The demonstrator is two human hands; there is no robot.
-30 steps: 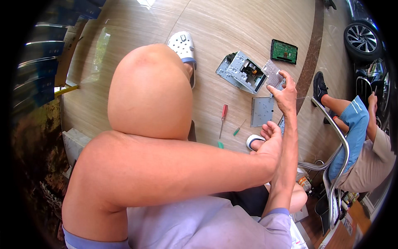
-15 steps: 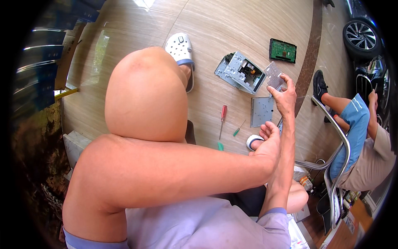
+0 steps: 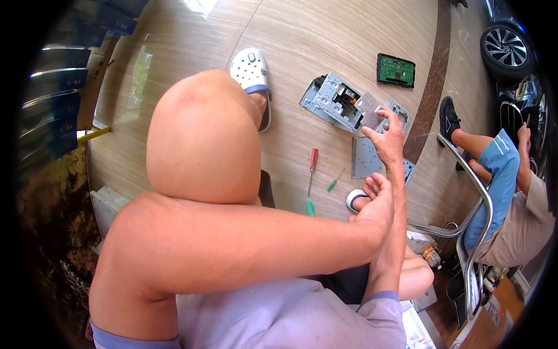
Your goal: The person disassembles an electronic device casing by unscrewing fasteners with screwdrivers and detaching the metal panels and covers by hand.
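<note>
My right hand (image 3: 387, 139) pinches a small perforated metal plate (image 3: 368, 109) between thumb and fingers. The plate overlaps the near right end of a silver metal device chassis (image 3: 333, 100), which has dark parts showing inside; whether they touch I cannot tell. Close beneath that hand lies a flat grey metal cover (image 3: 364, 158). Another silver metal piece (image 3: 402, 110) shows just behind the fingers. My left hand (image 3: 375, 200) rests against my right forearm, palm turned up, its fingers loosely curled and apart, with nothing seen in them.
A green circuit board in a black frame (image 3: 396, 71) lies beyond the chassis. A red-handled screwdriver (image 3: 313, 163) and a small green-handled one (image 3: 333, 185) are on the floor. At right, another person (image 3: 494, 186) sits by a metal chair frame (image 3: 487, 203), near a car wheel (image 3: 505, 47).
My right hand has moved left with the perforated plate, bringing it over the chassis end and uncovering the silver piece behind. My left hand has hardly moved.
</note>
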